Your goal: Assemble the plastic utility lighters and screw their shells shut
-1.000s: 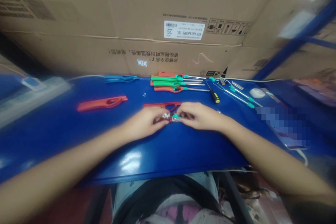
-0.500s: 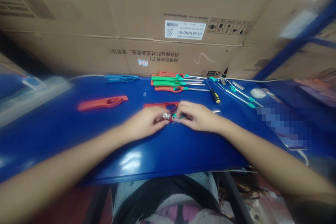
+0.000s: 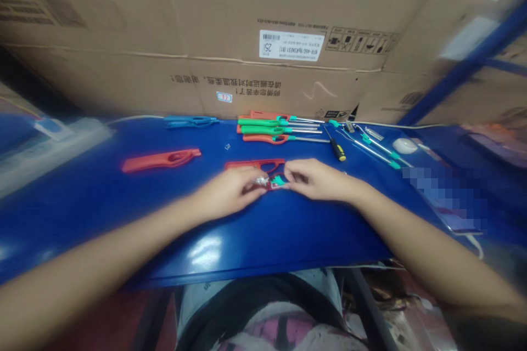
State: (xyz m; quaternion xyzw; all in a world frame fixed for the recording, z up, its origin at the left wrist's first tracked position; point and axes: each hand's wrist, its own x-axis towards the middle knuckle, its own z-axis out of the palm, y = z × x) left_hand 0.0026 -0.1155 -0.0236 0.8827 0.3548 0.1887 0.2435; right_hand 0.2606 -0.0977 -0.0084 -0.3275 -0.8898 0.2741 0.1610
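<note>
My left hand is closed around a red lighter body with a silvery or clear part by the fingertips. A green trigger piece shows at the body's right end, in the gap between my hands. My right hand is pinched at that end, beside the green piece. What lies inside its fingers is too small and hidden to make out. Just behind the hands lies a red lighter shell on the blue table. Another red lighter shell rests apart, to the left.
Several orange and green stick lighters lie at the back. Right of them are a yellow-black screwdriver, metal tubes with green ends and a white round object. Blue lighter shells lie back left. A cardboard wall stands behind.
My right hand has shifted slightly to the right, so more of the green trigger piece shows. My left hand stays nearly where it was, still gripping the lighter body.
</note>
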